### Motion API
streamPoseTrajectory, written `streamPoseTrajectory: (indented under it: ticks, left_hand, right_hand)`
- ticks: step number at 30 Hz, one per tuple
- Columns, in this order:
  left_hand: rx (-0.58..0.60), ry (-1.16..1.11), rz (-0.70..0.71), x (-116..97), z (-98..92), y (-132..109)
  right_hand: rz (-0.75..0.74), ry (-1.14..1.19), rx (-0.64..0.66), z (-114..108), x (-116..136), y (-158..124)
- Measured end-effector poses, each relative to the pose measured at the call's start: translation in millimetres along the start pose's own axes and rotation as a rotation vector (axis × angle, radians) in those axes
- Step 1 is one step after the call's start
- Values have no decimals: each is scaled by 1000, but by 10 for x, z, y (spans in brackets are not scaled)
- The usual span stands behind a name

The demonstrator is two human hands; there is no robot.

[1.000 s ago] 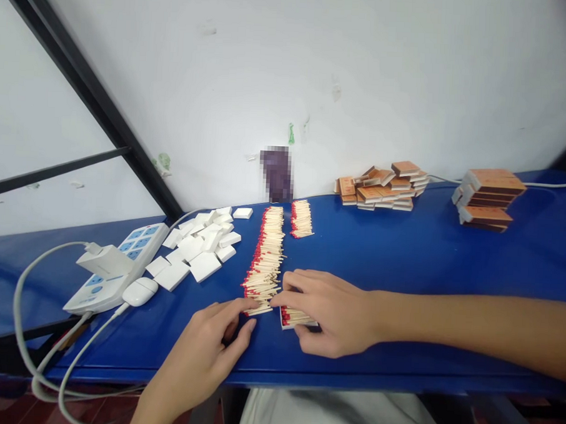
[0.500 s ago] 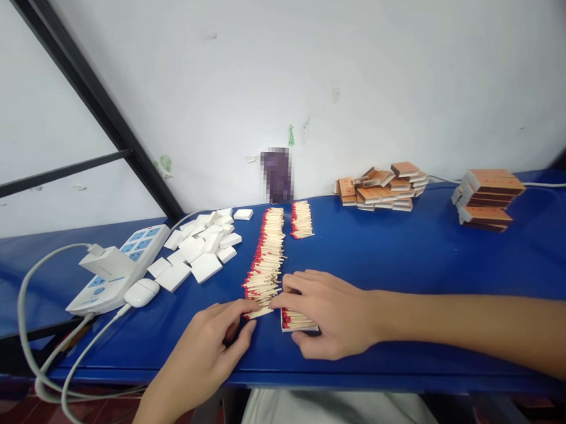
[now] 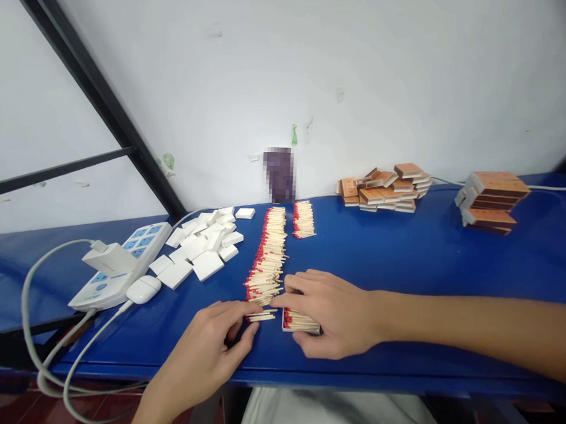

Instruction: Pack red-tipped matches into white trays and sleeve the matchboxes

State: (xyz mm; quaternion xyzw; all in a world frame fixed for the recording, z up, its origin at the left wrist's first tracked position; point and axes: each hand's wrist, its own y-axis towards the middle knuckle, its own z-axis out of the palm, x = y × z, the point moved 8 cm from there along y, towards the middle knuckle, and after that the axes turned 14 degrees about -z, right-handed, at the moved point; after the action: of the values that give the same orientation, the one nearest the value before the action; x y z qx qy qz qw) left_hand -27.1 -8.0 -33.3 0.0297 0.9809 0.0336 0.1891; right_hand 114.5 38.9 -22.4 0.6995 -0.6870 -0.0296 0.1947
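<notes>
A long row of red-headed matches (image 3: 270,255) lies on the blue table. A few loose matches (image 3: 263,317) sit slightly apart at its near end. My left hand (image 3: 216,340) rests there, its index fingertip touching the matches and its thumb held apart below. Just right of the row is a white matchbox tray (image 3: 301,330) filled with matches, heads to the left. Over that tray arches my right hand (image 3: 334,317), thumb along the near side and fingers at the far side. Its index finger reaches left to the row's end. My right palm hides the tray's right part.
White trays (image 3: 208,267) lie heaped on the left beside a power strip (image 3: 121,270) with a charger and cables. A shorter match row (image 3: 304,220) lies farther back. Brown matchbox sleeves (image 3: 382,195) are piled by the wall, with a stack of matchboxes (image 3: 494,190) at right.
A few matches at the near end have parted from the long row, leaving a small gap. Both hands stay almost in place; the view has shifted slightly.
</notes>
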Motion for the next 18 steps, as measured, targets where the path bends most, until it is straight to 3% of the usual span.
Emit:
streamPoseTrajectory:
  ticks: [18]
  left_hand:
    - [2, -1, -43, 19, -1, 2]
  right_hand:
    - [-17, -20, 21, 14, 13, 11]
